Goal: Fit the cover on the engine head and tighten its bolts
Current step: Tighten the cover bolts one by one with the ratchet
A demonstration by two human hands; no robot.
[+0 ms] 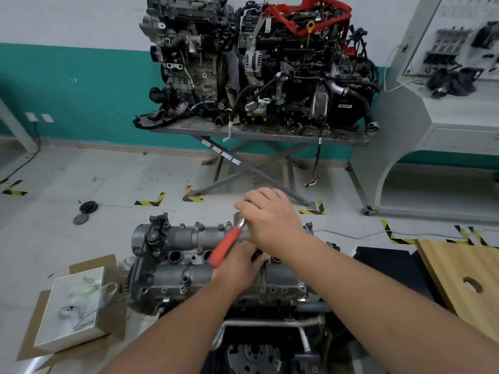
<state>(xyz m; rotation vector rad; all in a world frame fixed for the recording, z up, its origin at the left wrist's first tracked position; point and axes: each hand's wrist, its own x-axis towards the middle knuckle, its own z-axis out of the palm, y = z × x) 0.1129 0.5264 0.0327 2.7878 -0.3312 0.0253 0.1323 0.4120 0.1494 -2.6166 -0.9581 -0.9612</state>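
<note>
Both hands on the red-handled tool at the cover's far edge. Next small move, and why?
Probably turn the tool to tighten. Left hand grips its red handle, right hand steadies the metal end at the far edge of the cover, which already sits on the head.

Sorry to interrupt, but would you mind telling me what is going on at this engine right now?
A person is working on the cover that sits on the engine head on the floor. The left hand grips the red handle of a tool, and the right hand holds its metal end over the far edge of the cover, apparently at a bolt hidden beneath. Two other engines stand on a table behind, and a white box lies to the left.
</note>
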